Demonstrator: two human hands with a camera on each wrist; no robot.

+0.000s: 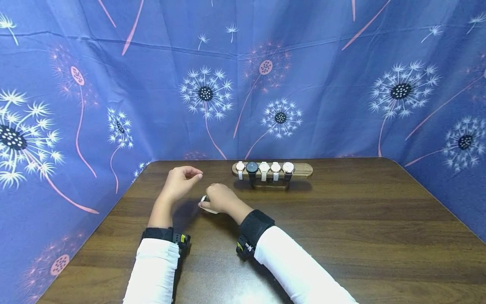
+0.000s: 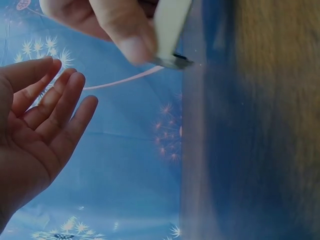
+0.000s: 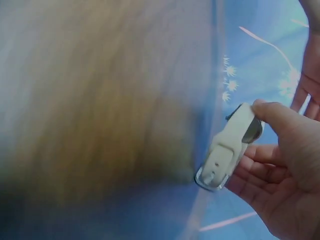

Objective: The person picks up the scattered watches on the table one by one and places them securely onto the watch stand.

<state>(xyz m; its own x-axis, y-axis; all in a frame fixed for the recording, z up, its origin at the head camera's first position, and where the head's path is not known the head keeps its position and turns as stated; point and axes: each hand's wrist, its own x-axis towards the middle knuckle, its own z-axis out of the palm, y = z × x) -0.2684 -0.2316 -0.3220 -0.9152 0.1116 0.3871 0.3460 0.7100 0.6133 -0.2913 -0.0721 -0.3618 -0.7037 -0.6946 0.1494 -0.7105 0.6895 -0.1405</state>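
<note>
A wristwatch with a white strap [image 3: 227, 150] is pinched between the thumb and fingers of my right hand [image 1: 220, 198], held above the table left of its middle. Its buckle shows in the right wrist view, and the strap looks fastened into a loop. My left hand [image 1: 180, 183] hovers just left of it, holding nothing. In the left wrist view the left fingers [image 2: 57, 107] are loosely bent and apart from the watch. The watch face is mostly hidden.
Toward the back of the brown wooden table [image 1: 360, 236] stands a wooden watch stand [image 1: 303, 169]. Several watches hang on it in a row, among them a black watch [image 1: 252, 168]. A blue dandelion-print cloth [image 1: 322, 84] hangs behind and at the sides.
</note>
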